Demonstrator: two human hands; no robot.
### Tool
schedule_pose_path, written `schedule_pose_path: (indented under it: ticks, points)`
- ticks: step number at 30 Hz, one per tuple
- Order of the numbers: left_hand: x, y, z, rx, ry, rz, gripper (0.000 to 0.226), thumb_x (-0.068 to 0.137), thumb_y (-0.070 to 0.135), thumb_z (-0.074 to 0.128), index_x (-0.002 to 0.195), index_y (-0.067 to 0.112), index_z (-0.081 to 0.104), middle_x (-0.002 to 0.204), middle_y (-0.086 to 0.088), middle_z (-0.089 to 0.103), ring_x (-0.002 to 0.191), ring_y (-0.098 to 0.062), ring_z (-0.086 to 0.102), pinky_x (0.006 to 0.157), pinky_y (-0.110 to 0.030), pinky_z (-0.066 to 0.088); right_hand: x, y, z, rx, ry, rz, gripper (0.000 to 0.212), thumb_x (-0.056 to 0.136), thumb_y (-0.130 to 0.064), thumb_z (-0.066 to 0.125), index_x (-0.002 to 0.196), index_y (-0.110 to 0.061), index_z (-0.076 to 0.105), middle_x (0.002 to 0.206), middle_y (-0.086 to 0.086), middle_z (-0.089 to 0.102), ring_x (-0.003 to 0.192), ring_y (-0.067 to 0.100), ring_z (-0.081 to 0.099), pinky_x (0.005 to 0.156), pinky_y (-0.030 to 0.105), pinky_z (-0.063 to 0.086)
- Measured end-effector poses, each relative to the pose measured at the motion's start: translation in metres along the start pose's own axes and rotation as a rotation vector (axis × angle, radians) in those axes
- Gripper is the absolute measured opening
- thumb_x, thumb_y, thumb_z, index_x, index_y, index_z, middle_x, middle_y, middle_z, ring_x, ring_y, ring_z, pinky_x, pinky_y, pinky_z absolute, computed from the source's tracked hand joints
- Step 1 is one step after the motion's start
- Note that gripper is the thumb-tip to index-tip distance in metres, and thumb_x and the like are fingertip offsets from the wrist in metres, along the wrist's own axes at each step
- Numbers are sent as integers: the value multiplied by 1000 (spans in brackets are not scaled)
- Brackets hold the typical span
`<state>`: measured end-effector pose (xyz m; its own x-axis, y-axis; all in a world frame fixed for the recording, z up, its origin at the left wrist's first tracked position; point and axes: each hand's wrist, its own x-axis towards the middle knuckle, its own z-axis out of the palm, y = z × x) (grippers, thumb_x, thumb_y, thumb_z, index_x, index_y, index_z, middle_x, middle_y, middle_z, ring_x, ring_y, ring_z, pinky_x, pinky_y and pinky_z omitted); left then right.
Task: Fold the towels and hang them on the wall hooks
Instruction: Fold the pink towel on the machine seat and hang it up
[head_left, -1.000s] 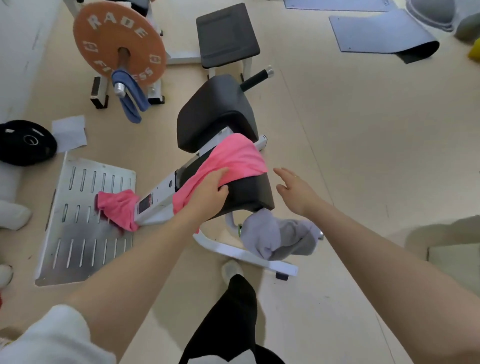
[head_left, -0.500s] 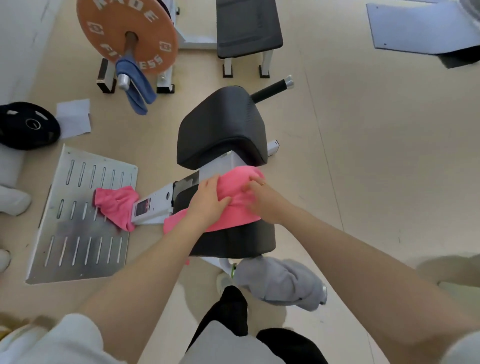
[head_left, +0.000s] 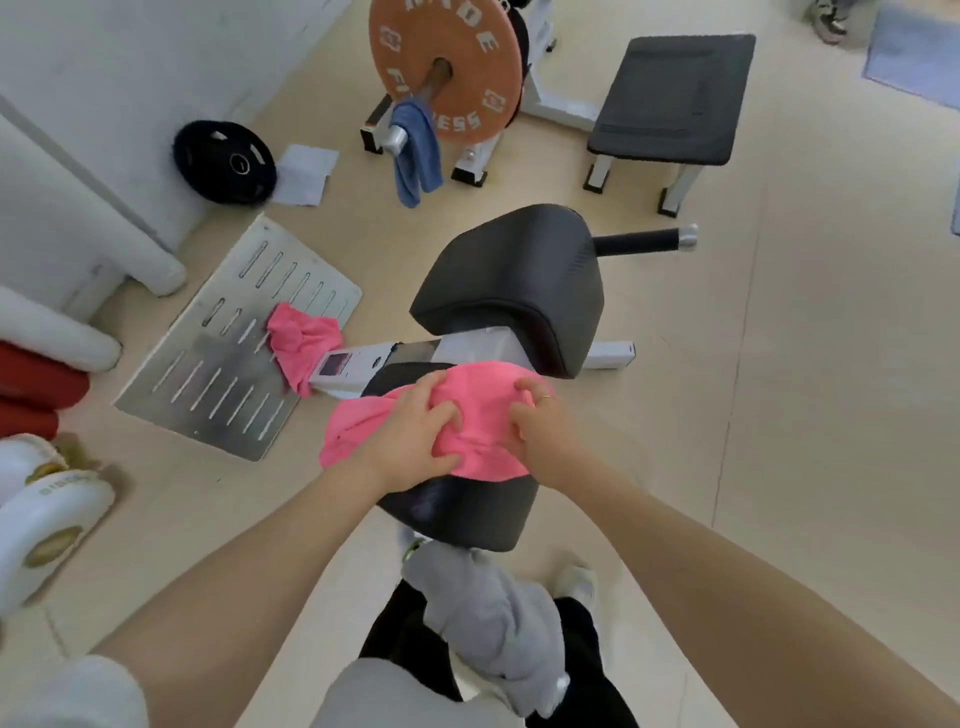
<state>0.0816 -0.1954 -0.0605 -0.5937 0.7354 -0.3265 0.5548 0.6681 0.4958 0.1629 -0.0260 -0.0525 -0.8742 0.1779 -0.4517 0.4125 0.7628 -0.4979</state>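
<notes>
A pink towel (head_left: 480, 410) lies bunched over the near black pad (head_left: 467, 514) of a gym machine. My left hand (head_left: 415, 436) grips its left part, fingers dug into the cloth. My right hand (head_left: 535, 421), with a ring on one finger, clutches its right part. A second pink towel (head_left: 301, 343) lies crumpled on a slotted metal plate (head_left: 208, 374). A grey towel (head_left: 488, 618) hangs from the machine's near end. A blue towel (head_left: 415, 150) hangs from a barbell sleeve. No wall hooks are in view.
An orange weight plate (head_left: 447, 67) sits on a rack at the back, with a black bench (head_left: 670, 98) to its right. A black weight plate (head_left: 223, 161) leans on the white wall (head_left: 130, 104). The machine's upper pad (head_left: 514, 280) rises behind the towel. White dumbbells (head_left: 41, 514) lie at the left.
My right hand reached in from the right and took hold of the pink towel beside my left hand. The view has swung left and closer to the machine.
</notes>
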Motion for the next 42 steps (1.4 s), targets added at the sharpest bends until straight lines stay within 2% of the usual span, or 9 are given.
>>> schedule_pose_path:
  ticks: [4,7,11,15,18,24,30,36,42]
  points:
    - [-15,17,4,157,-26,-116,27,83,32,65,97,9,61,153,-9,19,133,-27,28,106,-30,27,5,13,-23,73,-92,-101,30,92,-24,53,114,-3,53,124,14,47,111,29,49,82,24,36]
    - [-24,42,12,247,157,-193,32,87,37,51,88,9,66,133,-9,51,119,-29,46,93,-38,39,1,17,-40,100,-194,-191,31,94,-23,50,119,-5,51,124,14,52,113,28,51,86,25,37]
    - [-42,87,12,-196,558,-422,23,93,25,48,77,9,49,74,-6,50,68,-22,45,66,-35,35,-15,11,-52,141,-252,-349,36,88,-28,60,120,-11,53,119,4,55,109,21,53,94,27,40]
    - [-60,130,8,-489,731,-455,19,92,15,52,74,13,45,60,3,49,52,-5,41,56,-21,37,-37,-6,-58,86,-324,-564,27,83,-38,62,103,-20,59,90,-4,62,76,12,50,74,30,44]
    - [-72,159,5,-781,827,-447,24,93,14,51,72,17,42,57,-1,54,51,-7,43,56,-20,41,-53,-12,-63,32,-270,-630,12,85,-23,53,74,-19,55,67,-5,53,64,13,45,69,33,43]
    - [-95,194,7,-1078,899,-445,24,94,14,51,71,19,55,63,8,55,58,-4,46,56,-13,37,-72,-7,-81,161,-245,-712,28,86,4,39,88,-6,65,81,-5,59,76,7,49,72,19,40]
    - [-112,223,31,-1002,756,-449,24,92,12,52,71,19,60,64,14,56,64,-2,48,62,-14,39,-90,14,-97,290,-152,-688,29,88,5,37,96,-4,63,89,-3,60,79,4,51,66,-1,36]
    - [-131,242,65,-891,886,-589,15,83,4,58,75,15,52,67,0,47,59,-16,42,52,-26,37,-104,33,-100,438,-161,-618,23,94,-6,42,100,-8,64,93,-3,60,90,9,51,75,9,38]
    - [-114,256,61,-496,757,-719,8,81,11,60,77,15,54,67,-1,55,62,-18,50,62,-30,41,-74,54,-132,576,-37,-506,24,89,-14,45,79,-25,65,79,-7,64,81,11,57,79,28,45]
